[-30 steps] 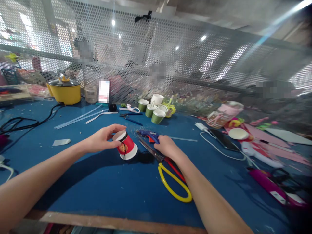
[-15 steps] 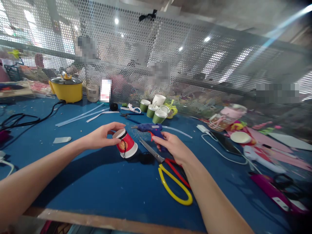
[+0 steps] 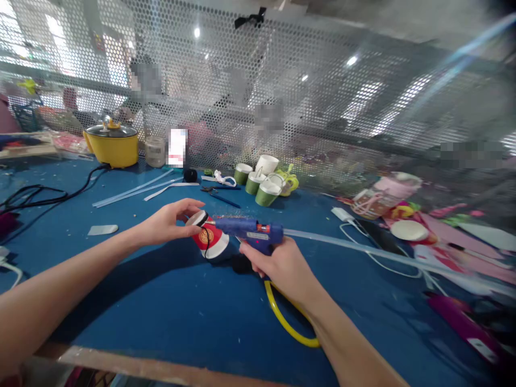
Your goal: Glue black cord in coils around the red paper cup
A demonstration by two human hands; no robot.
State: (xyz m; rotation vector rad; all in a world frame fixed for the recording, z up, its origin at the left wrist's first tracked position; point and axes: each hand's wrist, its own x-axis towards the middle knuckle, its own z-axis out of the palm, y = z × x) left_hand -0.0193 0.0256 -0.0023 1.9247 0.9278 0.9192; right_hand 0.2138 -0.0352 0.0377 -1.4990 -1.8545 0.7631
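My left hand (image 3: 180, 221) grips a small red and white paper cup (image 3: 213, 240) near its narrow end, the cup tilted on the table. Black cord (image 3: 207, 244) runs around that end and down the cup's side. In my right hand (image 3: 278, 263) is a blue glue gun (image 3: 258, 231), its nozzle at the cup's corded end; whether it touches I cannot tell. A long clear glue stick (image 3: 346, 244) trails from its back. Under my right hand lie scissors, mostly hidden, with a yellow handle (image 3: 288, 322) showing. A dark bundle of cord (image 3: 241, 263) rests beside the cup.
Several small green and white cups (image 3: 269, 192) stand toward the back. A yellow electric pot (image 3: 115, 146), a jar (image 3: 155, 151) and a lit phone (image 3: 177, 148) line the mesh screen. Pliers (image 3: 220, 196) and glue sticks (image 3: 131, 189) lie on the blue table. Clutter fills the right side.
My right hand has raised the glue gun and turned it, bringing its nozzle left to the cup's narrow end. The scissors are now more covered. My left hand still holds the cup.
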